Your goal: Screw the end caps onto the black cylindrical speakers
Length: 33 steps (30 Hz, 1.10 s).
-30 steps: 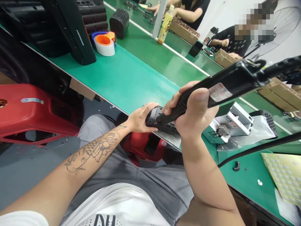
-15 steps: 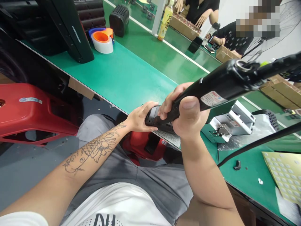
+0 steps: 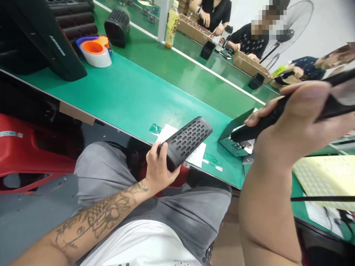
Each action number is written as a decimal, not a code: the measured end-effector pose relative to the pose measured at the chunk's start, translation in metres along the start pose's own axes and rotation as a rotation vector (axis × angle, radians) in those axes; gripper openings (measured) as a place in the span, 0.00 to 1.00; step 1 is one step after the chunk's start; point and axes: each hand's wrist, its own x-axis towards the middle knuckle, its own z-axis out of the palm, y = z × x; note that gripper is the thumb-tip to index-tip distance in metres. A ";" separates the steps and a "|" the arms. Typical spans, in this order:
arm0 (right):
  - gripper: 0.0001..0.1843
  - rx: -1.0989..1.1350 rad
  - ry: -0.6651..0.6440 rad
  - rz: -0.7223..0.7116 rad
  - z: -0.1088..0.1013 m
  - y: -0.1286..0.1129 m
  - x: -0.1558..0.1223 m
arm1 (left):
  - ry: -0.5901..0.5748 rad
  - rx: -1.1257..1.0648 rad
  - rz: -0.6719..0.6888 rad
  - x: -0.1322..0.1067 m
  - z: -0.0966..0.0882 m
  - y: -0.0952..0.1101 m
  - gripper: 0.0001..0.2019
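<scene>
My left hand (image 3: 158, 168) is wrapped round the near end of a black oblong speaker (image 3: 185, 142) with a slotted grille, held just over the table's front edge (image 3: 127, 133). My right hand (image 3: 299, 122) is closed on a black electric screwdriver (image 3: 266, 122), lifted to the right of the speaker. Its tip points down toward a small green fixture (image 3: 235, 142). White paper sheets (image 3: 195, 153) lie on the green mat under the speaker.
Another black speaker (image 3: 117, 22), an orange and white tape dispenser (image 3: 95, 51) and a black stand (image 3: 41, 40) sit at the far left. A drink bottle (image 3: 172, 24) stands by a post. Other people work across the table. A yellow sheet of dots (image 3: 324, 177) lies right.
The screwdriver has come off the speaker and moved up and right. My left hand has turned the speaker grille up and drawn it toward me. The view has swung right.
</scene>
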 end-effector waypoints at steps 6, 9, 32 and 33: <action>0.20 -0.064 0.189 -0.057 -0.083 0.108 0.037 | -0.105 -0.185 0.385 -0.063 0.003 0.044 0.43; 0.21 -0.041 0.200 -0.010 -0.109 0.124 0.035 | -0.267 -0.327 0.647 -0.034 0.009 0.046 0.25; 0.28 -0.052 0.185 0.241 -0.108 0.113 0.010 | -1.051 0.272 0.471 0.226 -0.005 0.034 0.42; 0.29 -0.024 0.195 0.257 -0.106 0.107 0.009 | -1.046 0.271 0.441 0.232 -0.003 0.032 0.40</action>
